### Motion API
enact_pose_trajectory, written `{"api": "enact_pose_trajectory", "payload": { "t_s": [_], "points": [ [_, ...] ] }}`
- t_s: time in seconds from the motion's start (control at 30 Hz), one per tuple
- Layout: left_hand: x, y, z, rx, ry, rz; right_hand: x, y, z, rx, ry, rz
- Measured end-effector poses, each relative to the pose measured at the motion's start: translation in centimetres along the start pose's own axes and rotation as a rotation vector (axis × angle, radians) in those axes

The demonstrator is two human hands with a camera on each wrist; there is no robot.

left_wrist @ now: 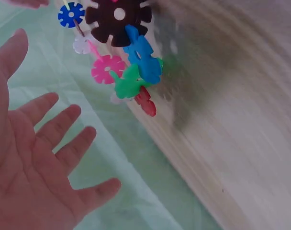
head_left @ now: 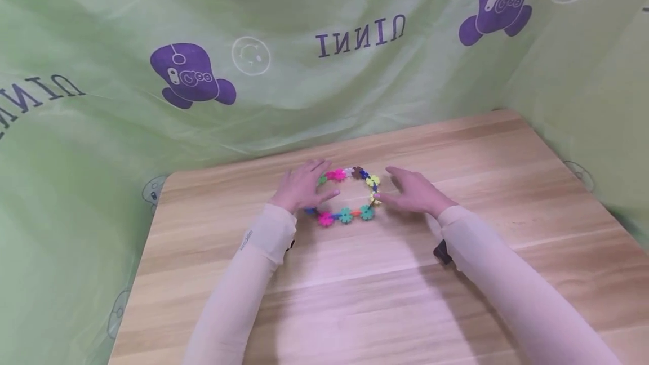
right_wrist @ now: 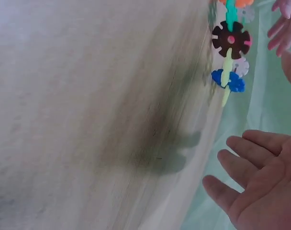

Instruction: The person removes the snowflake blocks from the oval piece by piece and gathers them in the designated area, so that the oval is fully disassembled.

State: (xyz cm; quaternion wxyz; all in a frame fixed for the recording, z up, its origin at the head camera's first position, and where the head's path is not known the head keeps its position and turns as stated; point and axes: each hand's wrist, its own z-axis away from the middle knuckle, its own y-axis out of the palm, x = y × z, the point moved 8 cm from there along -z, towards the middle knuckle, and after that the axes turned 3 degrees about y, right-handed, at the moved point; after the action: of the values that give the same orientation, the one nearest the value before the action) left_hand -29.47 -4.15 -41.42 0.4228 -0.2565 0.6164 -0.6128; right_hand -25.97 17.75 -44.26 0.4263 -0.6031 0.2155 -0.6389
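A ring of interlocking plastic flower discs (head_left: 346, 216) lies on the wooden table in the head view, in pink, teal, yellow, brown, blue and other colours. My left hand (head_left: 302, 186) is at its left side, covering part of the ring. On the right, my right hand (head_left: 413, 191) has its thumb over a yellow disc; whether it touches is unclear. In the left wrist view the left palm (left_wrist: 35, 167) shows with fingers extended, apart from a blue disc (left_wrist: 144, 57). The right wrist view shows the right palm (right_wrist: 265, 177), fingers extended, below a brown disc (right_wrist: 230, 43).
The wooden table (head_left: 365, 297) has its far edge just beyond the ring. Behind and beside it hangs a green curtain (head_left: 284, 100) with purple cartoon prints and lettering. A dark wrist-worn device (head_left: 443, 253) sits under the right sleeve.
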Motion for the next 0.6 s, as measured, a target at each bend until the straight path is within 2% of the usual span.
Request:
{"api": "enact_pose_trajectory", "payload": {
  "t_s": [0.1,0.2,0.4,0.6],
  "points": [
    [0.1,0.1,-1.0,0.031,0.013,0.087,-0.3,-0.2,-0.8,0.007,0.020,-0.031],
    [0.5,0.8,-1.9,0.061,0.004,0.210,-0.6,-0.1,-1.4,0.006,0.044,-0.059],
    [1.2,1.7,-3.7,0.077,-0.031,0.464,-1.5,-0.1,-2.4,-0.001,0.118,-0.243],
    [1.3,2.2,-5.1,0.101,-0.043,0.559,-2.2,0.0,-3.1,0.007,0.188,-0.406]
  ]
}}
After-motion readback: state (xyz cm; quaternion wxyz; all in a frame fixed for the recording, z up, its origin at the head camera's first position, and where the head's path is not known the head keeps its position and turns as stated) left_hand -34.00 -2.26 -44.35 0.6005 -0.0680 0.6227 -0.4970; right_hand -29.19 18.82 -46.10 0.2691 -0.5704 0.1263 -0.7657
